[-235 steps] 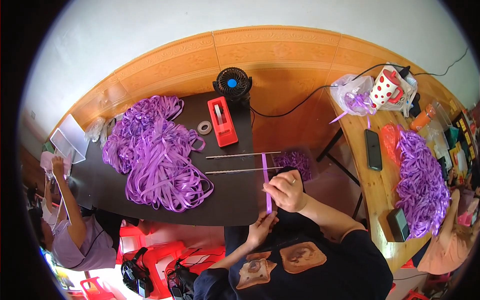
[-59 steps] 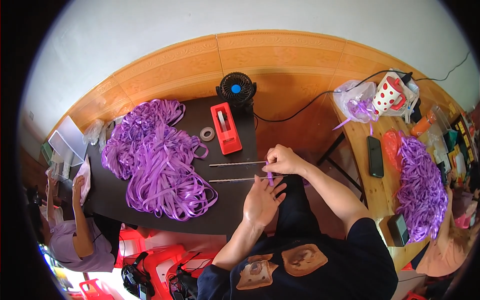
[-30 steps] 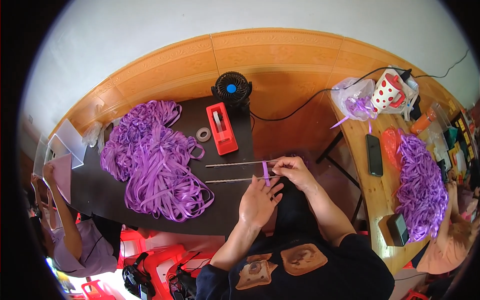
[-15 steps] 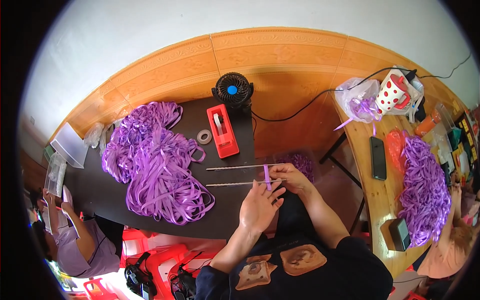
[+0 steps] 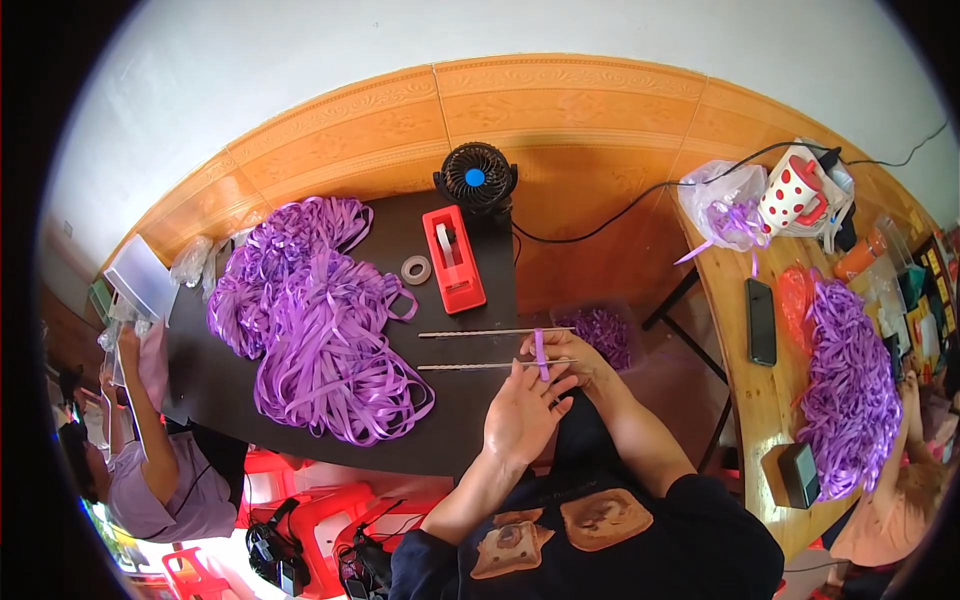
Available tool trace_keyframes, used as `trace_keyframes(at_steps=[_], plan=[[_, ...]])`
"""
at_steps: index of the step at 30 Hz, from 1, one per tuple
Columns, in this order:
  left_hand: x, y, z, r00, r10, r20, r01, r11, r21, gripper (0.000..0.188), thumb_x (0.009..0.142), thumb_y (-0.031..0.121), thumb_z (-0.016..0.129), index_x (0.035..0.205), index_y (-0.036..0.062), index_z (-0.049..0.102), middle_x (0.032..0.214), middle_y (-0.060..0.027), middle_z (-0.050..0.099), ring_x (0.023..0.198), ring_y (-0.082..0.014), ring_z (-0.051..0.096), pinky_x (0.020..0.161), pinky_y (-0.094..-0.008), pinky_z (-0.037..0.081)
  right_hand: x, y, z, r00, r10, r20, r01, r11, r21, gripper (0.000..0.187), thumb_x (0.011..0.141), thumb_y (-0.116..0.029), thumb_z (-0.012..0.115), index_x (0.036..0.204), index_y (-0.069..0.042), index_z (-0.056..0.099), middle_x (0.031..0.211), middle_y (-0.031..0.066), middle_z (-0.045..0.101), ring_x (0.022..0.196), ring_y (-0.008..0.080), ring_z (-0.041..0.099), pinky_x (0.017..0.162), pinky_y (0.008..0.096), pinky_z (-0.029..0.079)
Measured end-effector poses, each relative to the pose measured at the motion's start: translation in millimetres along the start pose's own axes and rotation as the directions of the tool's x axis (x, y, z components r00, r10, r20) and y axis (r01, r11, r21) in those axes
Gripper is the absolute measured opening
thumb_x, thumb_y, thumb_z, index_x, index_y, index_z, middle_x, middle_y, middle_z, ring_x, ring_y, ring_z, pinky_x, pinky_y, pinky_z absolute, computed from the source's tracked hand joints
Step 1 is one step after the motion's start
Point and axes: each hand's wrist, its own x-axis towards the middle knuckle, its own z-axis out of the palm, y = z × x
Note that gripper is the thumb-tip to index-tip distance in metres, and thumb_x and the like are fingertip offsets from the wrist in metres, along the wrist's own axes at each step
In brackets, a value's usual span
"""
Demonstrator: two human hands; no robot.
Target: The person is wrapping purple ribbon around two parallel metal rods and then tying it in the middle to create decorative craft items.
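Note:
Two thin, twisted metal rods, an upper rod (image 5: 470,333) and a lower rod (image 5: 465,367), stretch side by side from over the dark table toward my hands. A short band of purple ribbon (image 5: 541,355) crosses both near their right ends. My right hand (image 5: 590,370) reaches in from the right with curled fingers at the ribbon; part of its grip is hidden behind the band. Palm up, my left hand (image 5: 520,415) has its fingers spread beside the lower rod and the ribbon's lower end. A big heap of purple ribbon (image 5: 320,340) lies on the table to the left.
Behind the rods stand a red tape dispenser (image 5: 455,265), a tape roll (image 5: 416,269) and a black fan (image 5: 477,178). On the right, a wooden table (image 5: 730,340) bears a phone (image 5: 760,322), more purple ribbon (image 5: 850,400) and a dotted mug (image 5: 790,195). Co-workers sit at both sides.
The whole view has shifted slightly. My hands keep nearly the same pose at the ribbon and rods. At the left, a co-worker's arm has risen.

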Motion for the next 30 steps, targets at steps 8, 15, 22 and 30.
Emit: trace_keyframes(at_steps=[8, 15, 22, 30], plan=[[2, 0, -2, 1.000, 0.002, -0.004, -0.002, 1.000, -0.009, 0.058, 0.097, 0.049, 0.035, 0.132, 0.0029, 0.038, 0.132, -0.0126, 0.045, 0.118, -0.0276, 0.044, 0.093, -0.0378, 0.036, -22, -15, 8, 0.933, -0.208, -0.294, 0.194, 0.978, -0.076, 0.049, 0.081, -0.002, 0.056, 0.128, 0.003, 0.041, 0.100, 0.0173, 0.064, 0.088, 0.0222, 0.065, 0.082, 0.0331, 0.051], [0, 0, 0, 1.000, 0.017, -0.006, -0.017, 1.000, -0.002, 0.057, 0.097, 0.048, 0.034, 0.132, 0.0027, 0.038, 0.128, -0.0133, 0.046, 0.116, -0.0272, 0.045, 0.092, -0.0374, 0.037, -25, -40, 45, 0.920, -0.232, -0.316, 0.147, 0.952, -0.270, 0.069, 0.079, 0.003, 0.056, 0.141, -0.003, 0.027, 0.097, 0.0192, 0.064, 0.086, 0.0222, 0.064, 0.076, 0.0345, 0.053], [1, -1, -2, 1.000, 0.020, 0.003, -0.020, 1.000, -0.021, 0.055, 0.097, 0.047, 0.034, 0.129, 0.0032, 0.039, 0.125, -0.0126, 0.047, 0.114, -0.0271, 0.046, 0.091, -0.0380, 0.038, -22, -42, 56, 0.895, -0.199, -0.400, 0.100, 0.962, -0.255, 0.074, 0.077, 0.007, 0.057, 0.142, -0.004, 0.025, 0.093, 0.0204, 0.065, 0.078, 0.0212, 0.065, 0.066, 0.0306, 0.055], [1, 0, 0, 1.000, 0.025, -0.008, -0.025, 1.000, -0.015, 0.053, 0.097, 0.048, 0.035, 0.128, 0.0040, 0.040, 0.124, -0.0122, 0.047, 0.115, -0.0269, 0.046, 0.091, -0.0378, 0.038, -18, -34, 48, 0.892, -0.112, -0.439, 0.066, 0.991, -0.118, 0.072, 0.077, 0.005, 0.057, 0.142, -0.004, 0.027, 0.094, 0.0196, 0.065, 0.082, 0.0246, 0.066, 0.070, 0.0339, 0.055]])
